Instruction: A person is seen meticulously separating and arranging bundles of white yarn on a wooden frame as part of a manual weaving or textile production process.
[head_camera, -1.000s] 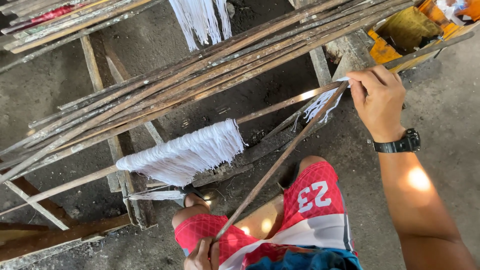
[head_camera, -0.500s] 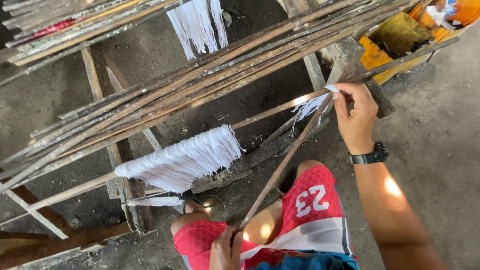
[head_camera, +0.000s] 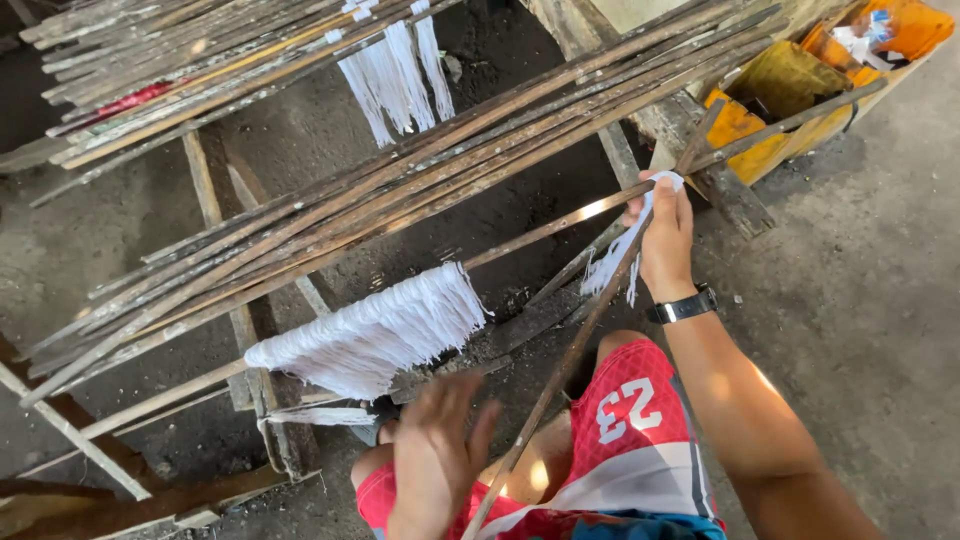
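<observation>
My right hand (head_camera: 668, 238), with a black watch on its wrist, is closed around the upper part of a thin slanted stick (head_camera: 560, 375) and a tuft of white threads (head_camera: 615, 265) tied to it. My left hand (head_camera: 435, 455) is blurred, its fingers spread, just left of the stick's lower part above my red shorts, and it holds nothing. A long pole (head_camera: 545, 228) crosses in front of me and carries a hanging fringe of white threads (head_camera: 370, 335).
A rack of many long bamboo sticks (head_camera: 400, 185) lies across wooden supports (head_camera: 255, 330). More white threads (head_camera: 395, 70) hang from a farther stick pile at the top. A yellow crate (head_camera: 745, 125) with cloth stands at the top right. The concrete floor (head_camera: 860, 300) is to my right.
My left hand has left the stick's lower end, risen and opened its fingers. My right hand keeps its grip on the stick and threads while the view has shifted.
</observation>
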